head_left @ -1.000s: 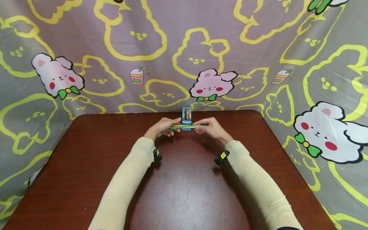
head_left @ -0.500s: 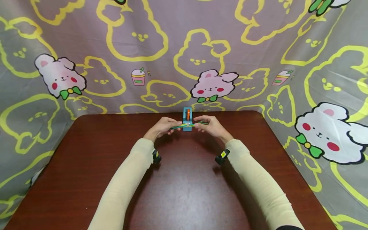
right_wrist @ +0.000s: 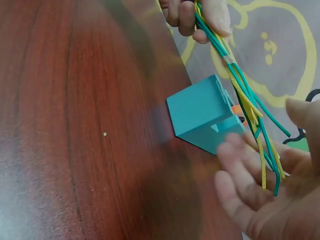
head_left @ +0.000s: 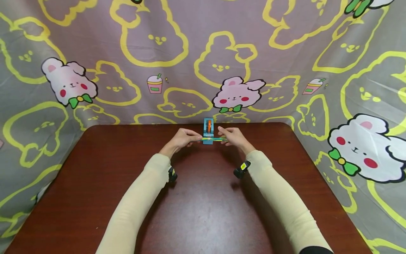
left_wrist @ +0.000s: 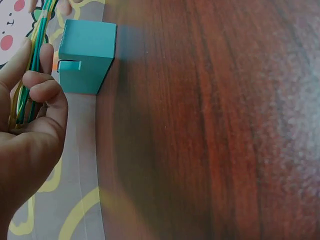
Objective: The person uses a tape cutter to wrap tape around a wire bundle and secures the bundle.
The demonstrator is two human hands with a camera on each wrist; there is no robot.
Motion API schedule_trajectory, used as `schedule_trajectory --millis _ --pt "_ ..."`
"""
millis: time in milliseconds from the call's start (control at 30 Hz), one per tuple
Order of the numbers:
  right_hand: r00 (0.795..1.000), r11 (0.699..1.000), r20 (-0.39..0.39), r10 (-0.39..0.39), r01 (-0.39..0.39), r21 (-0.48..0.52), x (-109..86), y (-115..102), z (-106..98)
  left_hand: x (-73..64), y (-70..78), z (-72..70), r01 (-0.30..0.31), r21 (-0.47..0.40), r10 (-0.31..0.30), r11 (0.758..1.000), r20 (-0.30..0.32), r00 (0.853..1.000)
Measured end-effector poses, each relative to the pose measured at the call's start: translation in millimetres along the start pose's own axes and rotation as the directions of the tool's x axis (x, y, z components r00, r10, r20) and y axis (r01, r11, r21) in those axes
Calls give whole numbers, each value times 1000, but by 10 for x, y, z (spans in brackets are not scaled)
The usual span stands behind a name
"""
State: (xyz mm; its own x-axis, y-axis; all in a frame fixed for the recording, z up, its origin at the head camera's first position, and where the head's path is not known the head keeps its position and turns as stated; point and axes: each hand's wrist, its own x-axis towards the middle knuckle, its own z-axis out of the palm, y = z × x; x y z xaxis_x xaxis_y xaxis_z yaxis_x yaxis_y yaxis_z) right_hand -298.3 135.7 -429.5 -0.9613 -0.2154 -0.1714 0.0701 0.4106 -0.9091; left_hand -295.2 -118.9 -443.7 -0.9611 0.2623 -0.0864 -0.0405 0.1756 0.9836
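A bundle of thin green and yellow wires [right_wrist: 241, 82] is held up level in front of the tape dispenser [head_left: 208, 123]. My left hand [head_left: 181, 138] pinches one end of it between thumb and fingers, the other fingers curled behind, as the left wrist view shows. A clear band of tape [right_wrist: 229, 59] wraps the wires near the middle. Beyond it, the loose ends fan out unevenly over my right hand [right_wrist: 285, 195], whose fingers are spread and the thumb held apart. The dispenser is a teal block [left_wrist: 89, 39] with an orange wheel, standing at the table's far edge.
The brown wooden table [head_left: 196, 211] stretches toward me under both forearms. A grey curtain [head_left: 177, 46] with cartoon rabbits rises right behind the dispenser and along both sides. Small pale specks [right_wrist: 105, 134] lie on the tabletop.
My right hand has loosened from the wires, its fingers and thumb now spread apart. The bundle has shifted slightly right, showing more of its ends, still held by my left hand.
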Motion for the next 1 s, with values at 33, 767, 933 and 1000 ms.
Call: schedule_trajectory --millis 33,767,933,1000 --pt "999 1000 20 26 -26 -5 6 -7 0 0 -5 -1 -6 3 6 1000 -5 1000" --pt "935 964 324 144 -207 168 76 14 -68 -9 -48 3 -54 84 61 995 -80 995" --pt "945 976 317 84 -141 163 62 23 -80 -9 -56 -1 -68 107 77 992 -80 994" --pt "952 982 302 51 -103 159 66 35 -81 -2 -62 -7 -71 106 80 992 -79 994"
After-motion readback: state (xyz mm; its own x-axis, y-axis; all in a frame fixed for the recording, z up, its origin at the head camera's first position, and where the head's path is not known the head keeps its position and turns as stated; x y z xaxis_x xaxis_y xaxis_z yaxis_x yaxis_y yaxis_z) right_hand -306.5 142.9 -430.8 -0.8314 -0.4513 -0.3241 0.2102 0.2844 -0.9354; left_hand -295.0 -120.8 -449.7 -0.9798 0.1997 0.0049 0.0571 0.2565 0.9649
